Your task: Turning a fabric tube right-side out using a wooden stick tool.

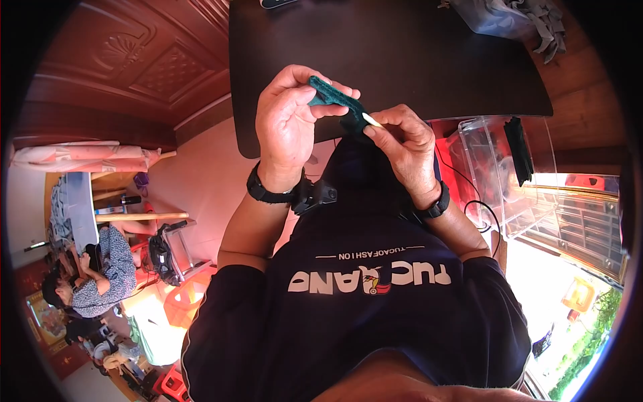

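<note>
Over the near edge of the black table, a folded strip of dark green, velvety cloth (328,92) is stretched between my hands. My left hand (287,124) grips its upper end between thumb and fingers. At the lower end, the thumb and forefinger of my right hand (407,144) pinch a small pale, pointed piece (372,120) against the cloth; its kind is not clear. A black band (271,189) circles my left wrist, with a small dark device (316,195) beside it. Another black band (435,201) is on my right wrist.
The black table (395,57) lies ahead. To the right, a clear plastic holder (485,157) carries dark green strips (518,151), with a black cable beside it. A clear container (492,19) and grey cloth strips (546,30) are far right. A person (107,271) sits at the left.
</note>
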The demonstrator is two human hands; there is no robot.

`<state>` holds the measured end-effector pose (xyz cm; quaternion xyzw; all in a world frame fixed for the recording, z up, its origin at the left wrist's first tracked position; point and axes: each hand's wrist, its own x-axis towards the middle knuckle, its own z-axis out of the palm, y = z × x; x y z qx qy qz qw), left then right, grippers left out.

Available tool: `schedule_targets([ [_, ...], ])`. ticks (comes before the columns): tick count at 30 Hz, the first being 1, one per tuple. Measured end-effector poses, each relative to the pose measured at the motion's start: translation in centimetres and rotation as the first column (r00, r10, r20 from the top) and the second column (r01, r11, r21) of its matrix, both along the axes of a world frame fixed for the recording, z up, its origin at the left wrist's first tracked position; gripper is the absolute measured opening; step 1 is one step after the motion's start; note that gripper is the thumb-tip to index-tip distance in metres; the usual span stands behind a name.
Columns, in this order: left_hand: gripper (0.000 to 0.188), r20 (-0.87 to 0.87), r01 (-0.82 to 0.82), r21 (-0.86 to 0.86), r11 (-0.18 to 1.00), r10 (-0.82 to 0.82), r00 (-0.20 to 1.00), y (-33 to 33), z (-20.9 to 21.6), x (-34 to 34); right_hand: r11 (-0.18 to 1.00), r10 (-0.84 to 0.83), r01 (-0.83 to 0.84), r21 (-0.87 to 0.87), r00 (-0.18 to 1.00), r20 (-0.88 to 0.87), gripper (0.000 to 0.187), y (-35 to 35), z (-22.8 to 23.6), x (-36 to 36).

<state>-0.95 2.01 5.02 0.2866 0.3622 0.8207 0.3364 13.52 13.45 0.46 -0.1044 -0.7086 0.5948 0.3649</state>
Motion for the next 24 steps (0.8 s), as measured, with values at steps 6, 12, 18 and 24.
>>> schedule_targets([
  [6,0.019,-0.178,-0.108,-0.003,0.994,0.106,0.978,-0.2,-0.9,-0.1,0.951,0.194,-0.197,-0.237,0.98,-0.034,0.009,0.0,-0.6,0.3],
  [12,0.024,-0.228,-0.124,-0.064,0.99,0.107,0.968,-0.2,0.7,0.3,0.942,0.219,-0.207,-0.264,0.976,0.016,0.01,0.1,-0.9,0.5],
  [18,0.018,-0.282,-0.156,-0.116,0.981,0.118,0.952,-0.4,0.6,0.6,0.94,0.229,-0.22,-0.262,0.974,0.001,0.01,0.1,-1.1,0.5],
  [24,0.016,-0.389,-0.191,-0.152,0.97,0.118,0.913,-0.6,0.5,1.2,0.733,0.457,-0.42,-0.536,0.887,-0.07,0.012,0.3,-1.0,1.1],
])
